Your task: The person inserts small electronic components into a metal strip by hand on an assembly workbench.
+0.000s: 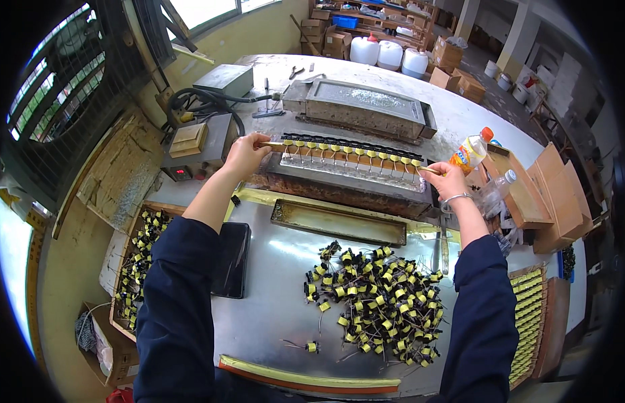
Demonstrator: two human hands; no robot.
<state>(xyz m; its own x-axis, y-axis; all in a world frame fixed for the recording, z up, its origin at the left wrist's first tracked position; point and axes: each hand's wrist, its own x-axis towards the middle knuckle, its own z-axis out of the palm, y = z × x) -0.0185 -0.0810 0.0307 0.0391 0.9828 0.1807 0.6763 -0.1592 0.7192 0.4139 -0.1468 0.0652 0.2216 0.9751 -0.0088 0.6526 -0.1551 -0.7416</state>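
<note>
A long thin strip carries a row of small yellow-wrapped coils [358,152] with black tops, their wire leads pointing down. My left hand [246,156] pinches its left end, and my right hand [449,181] pinches its right end. Both hands hold the strip level over a heated metal trough [326,170] with a shiny silvery surface. Whether the leads touch that surface I cannot tell. Nearer to me, a shallow rectangular tray [339,224] with brownish residue lies along the trough's front. A pile of loose yellow-and-black coils [376,302] spreads on the metal tabletop [265,329].
A black tablet-like slab [233,260] lies left of the pile. Behind the trough stands a second metal box [366,104]. A control box [205,144] with cables is at left; an orange drink bottle [471,152] stands at right. Filled coil racks [527,322] sit lower right.
</note>
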